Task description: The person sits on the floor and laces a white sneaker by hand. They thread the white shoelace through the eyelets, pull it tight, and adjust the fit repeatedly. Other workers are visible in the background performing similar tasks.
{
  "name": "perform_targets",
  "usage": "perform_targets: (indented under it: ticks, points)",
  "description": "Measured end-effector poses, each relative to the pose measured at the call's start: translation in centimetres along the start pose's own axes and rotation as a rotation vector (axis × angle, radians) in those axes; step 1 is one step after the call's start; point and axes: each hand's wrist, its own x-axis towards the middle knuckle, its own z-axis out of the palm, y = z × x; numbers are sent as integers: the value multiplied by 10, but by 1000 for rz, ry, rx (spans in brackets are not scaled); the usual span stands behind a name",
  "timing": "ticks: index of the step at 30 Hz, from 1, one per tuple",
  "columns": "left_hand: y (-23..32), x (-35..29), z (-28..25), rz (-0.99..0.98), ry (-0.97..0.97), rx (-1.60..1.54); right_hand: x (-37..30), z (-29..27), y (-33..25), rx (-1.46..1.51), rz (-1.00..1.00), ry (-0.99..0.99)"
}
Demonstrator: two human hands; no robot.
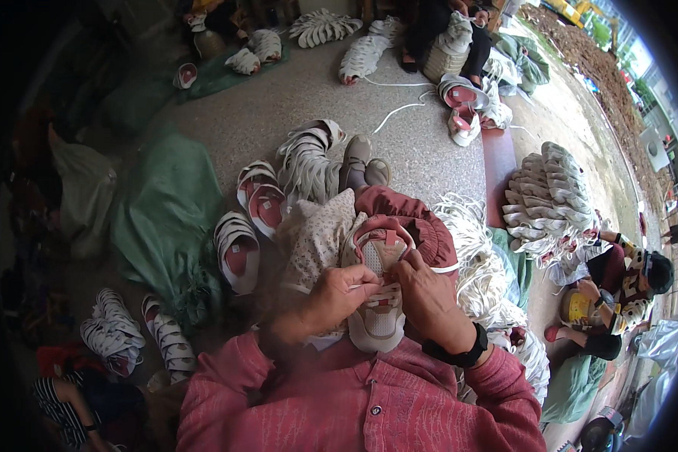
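A white and beige sneaker [375,330] with a pink lining rests in my lap, its toe toward me. My left hand [340,296] is closed at the sneaker's left side, fingertips pinched on a short piece of white shoelace [359,286]. On the other side, my right hand [426,292] grips the sneaker's eyelet edge with bent fingers; its fingertips are partly hidden. White lace crosses the lower eyelets. Under the sneaker lie a flowered cloth [315,233] and a dark red cloth [422,218] over my legs.
Loose white laces [474,264] are heaped at my right. Several sneakers [237,252] and a green sack [169,218] lie to my left. Nested shoe uppers [550,196] are stacked farther right. Other people sit nearby, one at the right [618,294].
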Motion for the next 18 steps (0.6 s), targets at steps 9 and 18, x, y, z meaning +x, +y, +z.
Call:
perform_targets:
  ticks: [9,18]
  points:
    - [-5,11,-31,-138,13,-24,-15,23,37,511,164,170]
    - [21,5,-17,410,337,559,-15,23,25,408,7,277]
